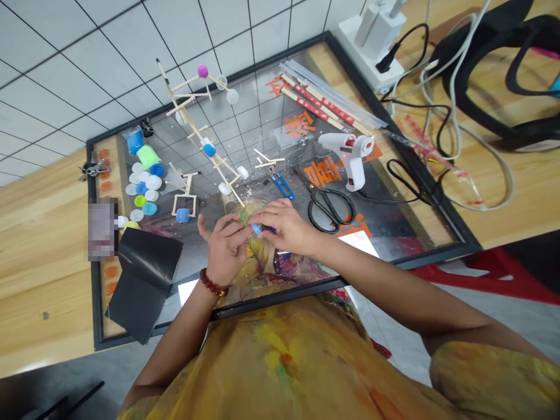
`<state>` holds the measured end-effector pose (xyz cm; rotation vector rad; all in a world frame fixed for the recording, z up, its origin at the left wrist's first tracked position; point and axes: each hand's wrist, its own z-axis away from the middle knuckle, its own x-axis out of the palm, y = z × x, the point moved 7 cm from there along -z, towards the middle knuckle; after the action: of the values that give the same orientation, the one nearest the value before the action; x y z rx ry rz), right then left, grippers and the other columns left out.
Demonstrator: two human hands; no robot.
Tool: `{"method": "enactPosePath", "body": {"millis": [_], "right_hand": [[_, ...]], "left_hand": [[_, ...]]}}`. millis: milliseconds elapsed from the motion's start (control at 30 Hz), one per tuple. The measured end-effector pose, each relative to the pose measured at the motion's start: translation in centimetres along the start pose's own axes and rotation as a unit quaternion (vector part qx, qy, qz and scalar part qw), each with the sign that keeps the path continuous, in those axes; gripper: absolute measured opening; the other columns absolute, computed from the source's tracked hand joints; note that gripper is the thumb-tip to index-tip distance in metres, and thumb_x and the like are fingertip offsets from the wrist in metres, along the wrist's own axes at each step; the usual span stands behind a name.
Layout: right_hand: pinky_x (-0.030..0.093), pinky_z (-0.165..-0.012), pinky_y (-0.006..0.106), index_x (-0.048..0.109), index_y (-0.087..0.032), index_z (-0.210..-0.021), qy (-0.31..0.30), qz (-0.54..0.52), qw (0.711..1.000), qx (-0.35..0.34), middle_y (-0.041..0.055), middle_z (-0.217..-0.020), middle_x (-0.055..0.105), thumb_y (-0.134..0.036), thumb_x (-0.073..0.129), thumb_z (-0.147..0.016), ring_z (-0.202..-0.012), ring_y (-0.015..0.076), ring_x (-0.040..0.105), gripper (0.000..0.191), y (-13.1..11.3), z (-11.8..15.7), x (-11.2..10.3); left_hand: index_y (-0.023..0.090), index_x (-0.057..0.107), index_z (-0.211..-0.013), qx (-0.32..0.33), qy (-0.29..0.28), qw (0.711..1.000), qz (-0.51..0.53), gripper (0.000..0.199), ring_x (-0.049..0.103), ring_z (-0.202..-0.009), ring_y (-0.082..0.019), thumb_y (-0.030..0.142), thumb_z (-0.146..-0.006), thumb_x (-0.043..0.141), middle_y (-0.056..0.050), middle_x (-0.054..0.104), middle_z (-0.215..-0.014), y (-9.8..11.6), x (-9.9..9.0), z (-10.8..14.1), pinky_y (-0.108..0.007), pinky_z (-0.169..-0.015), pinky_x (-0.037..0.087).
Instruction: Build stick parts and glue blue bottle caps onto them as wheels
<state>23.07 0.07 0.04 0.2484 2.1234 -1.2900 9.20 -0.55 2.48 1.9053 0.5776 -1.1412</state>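
My right hand (284, 224) pinches a small blue bottle cap (256, 229) between thumb and fingers. Beside it my left hand (227, 242), with a beaded bracelet on the wrist, has its fingertips close against the cap; whether they grip it is hidden. Just beyond the hands stands a frame of thin wooden sticks with caps as wheels (210, 150). A smaller stick frame with a blue cap (184, 214) lies to the left. Blue-handled snips (282, 184) and dark scissors (331, 210) rest ahead and to the right.
Loose bottle caps (146, 186) are piled at the left, above a black sheet (146, 280). A white glue gun (350, 154) with a cord stands at the right, near packaged chopsticks (324, 105). The power strip (371, 52) and tangled cables occupy the far right.
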Motion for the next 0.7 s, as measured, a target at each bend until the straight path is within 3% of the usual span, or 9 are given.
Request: {"method": "enactPosePath", "body": {"millis": [333, 500, 700], "right_hand": [[0.03, -0.093, 0.041, 0.069, -0.021, -0.111, -0.013, 0.005, 1.0, 0.004, 0.0054, -0.105, 0.076, -0.012, 0.058, -0.081, -0.1, 0.0232, 0.062, 0.033, -0.06, 0.02, 0.09], [0.03, -0.092, 0.041, 0.069, -0.021, -0.11, -0.006, 0.009, 1.0, 0.023, 0.0051, -0.105, 0.077, -0.011, 0.058, -0.081, -0.101, 0.023, 0.063, 0.033, 0.44, -0.05, -0.3], [0.032, -0.094, 0.044, 0.07, -0.021, -0.113, 0.001, 0.002, 1.0, 0.027, 0.0074, -0.11, 0.076, -0.015, 0.062, -0.083, -0.105, 0.0254, 0.063, 0.032, 0.74, 0.03, -0.41]], "left_hand": [[0.033, 0.077, -0.086, -0.016, -0.011, 1.0, 0.012, 0.031, 0.066, -0.115, -0.026, 0.008, -0.081, 0.059, 0.001, 0.077, -0.082, -0.27, 0.13, -0.07, -0.066, -0.12, -0.001], [0.036, 0.076, -0.105, -0.023, -0.014, 0.999, 0.018, 0.039, 0.066, -0.114, -0.025, 0.008, -0.085, 0.056, 0.001, 0.077, -0.081, -0.72, 0.13, 0.31, -0.064, -0.12, -0.005], [0.033, 0.076, -0.105, -0.041, 0.003, 0.999, 0.019, 0.025, 0.065, -0.12, -0.027, 0.019, -0.09, 0.061, 0.0, 0.078, -0.082, -0.73, -0.22, 0.33, -0.064, -0.119, -0.006]]}}
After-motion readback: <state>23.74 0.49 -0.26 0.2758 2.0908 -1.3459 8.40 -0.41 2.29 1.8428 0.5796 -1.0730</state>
